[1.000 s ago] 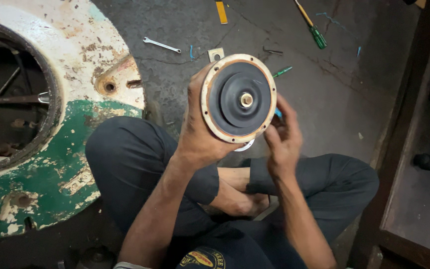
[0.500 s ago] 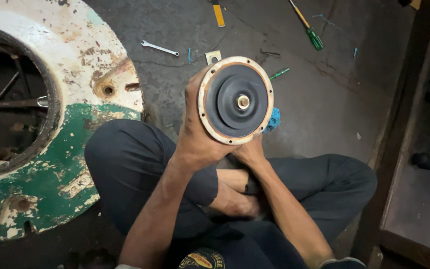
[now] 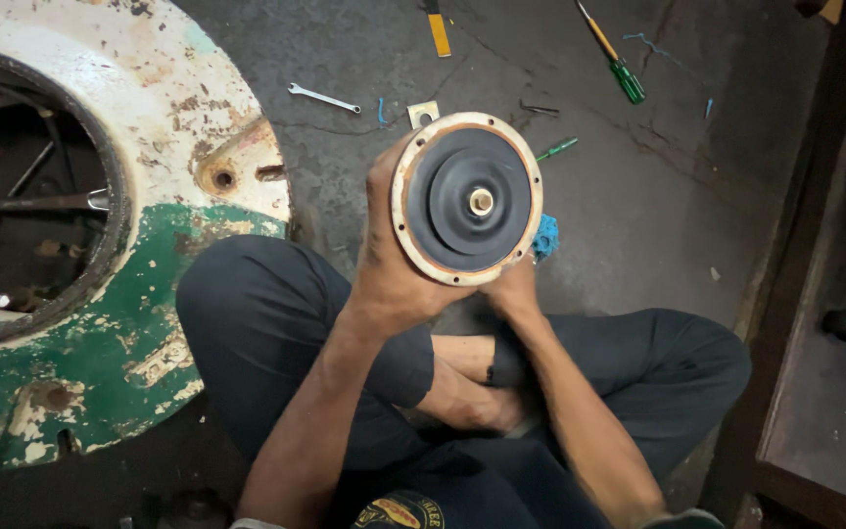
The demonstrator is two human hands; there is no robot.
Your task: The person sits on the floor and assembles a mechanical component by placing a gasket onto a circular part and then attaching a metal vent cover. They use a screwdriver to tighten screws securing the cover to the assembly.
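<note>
A round metal disc (image 3: 466,198) with a rusty cream rim, a black ribbed centre and a small brass hub faces me, held up over my crossed legs. My left hand (image 3: 391,264) grips its left edge from behind. My right hand (image 3: 511,287) is under the disc's lower right edge, mostly hidden by it, and seems to hold it from below. A small blue object (image 3: 544,238) shows just behind the disc's right side.
A big worn white and green round casing (image 3: 149,323) with an open middle lies on the concrete floor at left. A small spanner (image 3: 323,97), green-handled screwdrivers (image 3: 619,69) and a yellow tool (image 3: 439,29) lie ahead. Dark wooden furniture (image 3: 815,294) stands at right.
My right hand has dropped from the disc's right rim to underneath it, where it is mostly hidden. The disc has stayed up in my left hand, shifting slightly left and up.
</note>
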